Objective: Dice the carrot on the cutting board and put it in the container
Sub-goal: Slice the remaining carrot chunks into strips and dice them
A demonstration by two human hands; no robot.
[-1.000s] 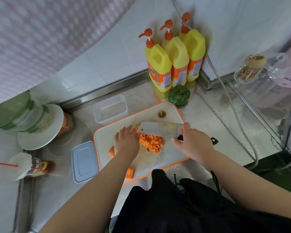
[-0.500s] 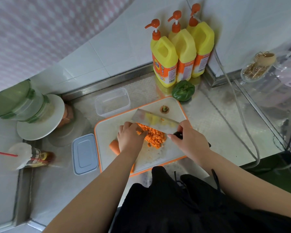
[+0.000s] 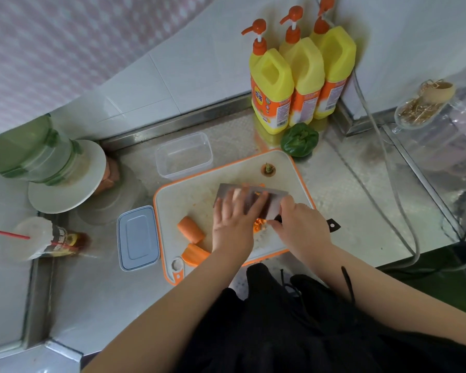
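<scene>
In the lower middle of the frame the right hand is gripping the handle of a cleaver, whose broad blade is lying tilted over the centre of the cutting board. The left hand is resting with straight fingers flat against the blade's face, holding nothing. Between the two hands a few diced carrot bits are showing on the board; most of the pile is sitting hidden under the hands and blade. To the left of the left hand, two uncut carrot chunks are lying on the board, one above the other, and the carrot top is sitting near the board's upper right corner. The clear container is standing just above the board's upper left edge, with no carrot visible in it, and its lid is lying on the steel counter just left of the board. Three yellow pump bottles are standing at the upper right, with a green pepper lying in front of them
</scene>
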